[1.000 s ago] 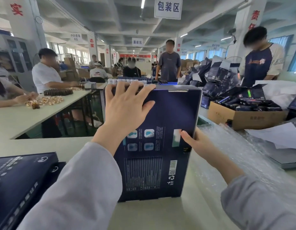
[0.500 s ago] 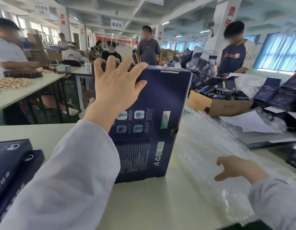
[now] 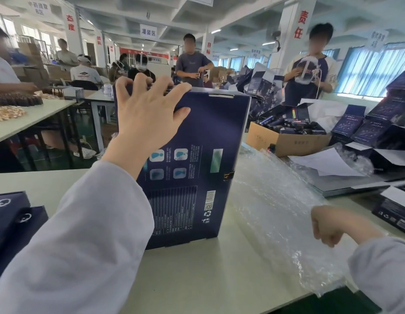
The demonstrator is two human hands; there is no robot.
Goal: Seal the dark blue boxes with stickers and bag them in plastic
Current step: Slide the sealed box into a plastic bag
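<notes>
I had the left hand on the dark blue box, which stood upright on its short end on the table. The fingers were spread apart and hooked over the box's top edge, and the thumb lay flat on the face just below them. Nothing else steadied it. The right hand was well clear of the box and lay knuckles-up on the plastic bags. Its fingers were curled under, and I could not tell whether they pinched a sheet or only rested on it.

A small dark mark sat on the box's side edge, far below my left fingertips. It might have been the seal sticker, but it was too small to be sure, so I judged the bagging step was next.

The risks as I read them:
- The box was tall on a narrow base, so a slip of the left fingers could tip it away from me.
- The plastic lay loose under the right fingers and reached the near table edge, so a hard tug could drag the whole pile off.
- Opening a bag mouth with one hand could take several tries, and a tipped box might strike the stacked boxes left of my sleeve
</notes>
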